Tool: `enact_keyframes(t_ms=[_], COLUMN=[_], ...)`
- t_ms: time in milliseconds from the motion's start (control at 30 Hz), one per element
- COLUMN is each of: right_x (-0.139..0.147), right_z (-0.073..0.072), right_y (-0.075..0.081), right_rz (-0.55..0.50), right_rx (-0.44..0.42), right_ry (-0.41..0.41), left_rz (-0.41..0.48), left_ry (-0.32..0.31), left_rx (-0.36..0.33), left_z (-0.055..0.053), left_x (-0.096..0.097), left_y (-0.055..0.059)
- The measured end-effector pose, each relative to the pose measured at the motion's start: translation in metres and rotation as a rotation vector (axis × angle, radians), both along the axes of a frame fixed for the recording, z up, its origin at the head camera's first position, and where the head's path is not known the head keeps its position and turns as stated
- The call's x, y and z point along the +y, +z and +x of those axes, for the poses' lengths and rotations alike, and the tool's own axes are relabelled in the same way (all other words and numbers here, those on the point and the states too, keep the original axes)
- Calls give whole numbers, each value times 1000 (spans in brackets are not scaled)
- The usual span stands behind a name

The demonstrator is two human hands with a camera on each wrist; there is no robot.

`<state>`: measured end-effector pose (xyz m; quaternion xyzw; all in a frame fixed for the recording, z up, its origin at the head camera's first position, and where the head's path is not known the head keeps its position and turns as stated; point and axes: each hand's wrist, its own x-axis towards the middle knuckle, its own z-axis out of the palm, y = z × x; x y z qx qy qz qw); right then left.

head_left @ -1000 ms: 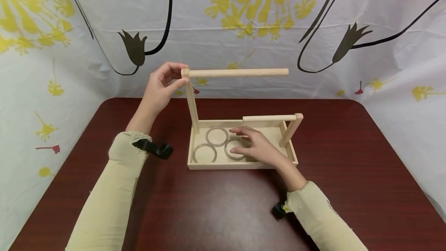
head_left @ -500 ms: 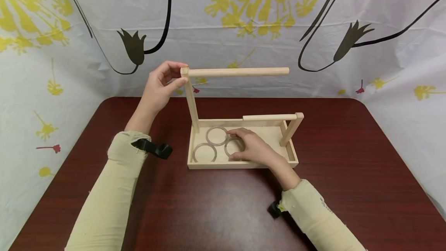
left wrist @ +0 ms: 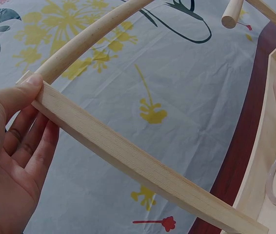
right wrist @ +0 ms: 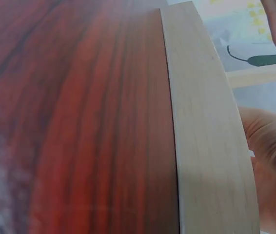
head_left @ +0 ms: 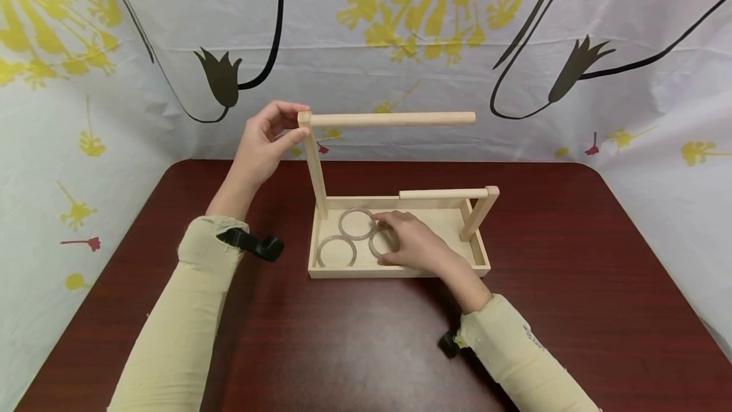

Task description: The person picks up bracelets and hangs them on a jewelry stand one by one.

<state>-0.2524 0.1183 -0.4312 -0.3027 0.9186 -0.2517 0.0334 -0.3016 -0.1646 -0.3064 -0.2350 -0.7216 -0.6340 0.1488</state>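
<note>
"What's the left hand doing?"

"The left hand [head_left: 260,145] pinches the top of the tall post [head_left: 317,177], thumb on one side, fingers on the other. The top rod [head_left: 394,119] runs rightward from that spot, its far end free."

"And the right?"

"The right hand [head_left: 417,240] is down in the tray [head_left: 366,274], well apart from the left, fingers and thumb spread about the right ring [head_left: 371,248] and the palm over part of it. Whether they grip it I can't tell; the right wrist view mostly shows the table [right wrist: 79,122] and the tray's outer wall."

"Any other rings?"

"Two, both lying flat in the tray: the back ring [head_left: 340,226], just beside the right one, and the front ring [head_left: 336,237], toward the near left corner. The rods are bare."

"Rods, plural?"

"Yes, there's a short post [head_left: 479,215] at the tray's right end. Its short rod [head_left: 443,194] points left, lower than the other one."

"What's behind?"

"A pale cloth [head_left: 366,81] printed with yellow and dark flowers, past the table's far edge."
</note>
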Motion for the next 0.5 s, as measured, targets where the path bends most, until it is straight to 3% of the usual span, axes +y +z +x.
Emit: enact_keyframes(t_ms=[500], right_x=[-4], right_z=[7], right_y=[15], right_rz=[-218], right_rx=[34], right_ry=[23], left_rz=[5], left_ry=[-8], left_rx=[9], left_z=[0], left_x=[0], left_y=[-1])
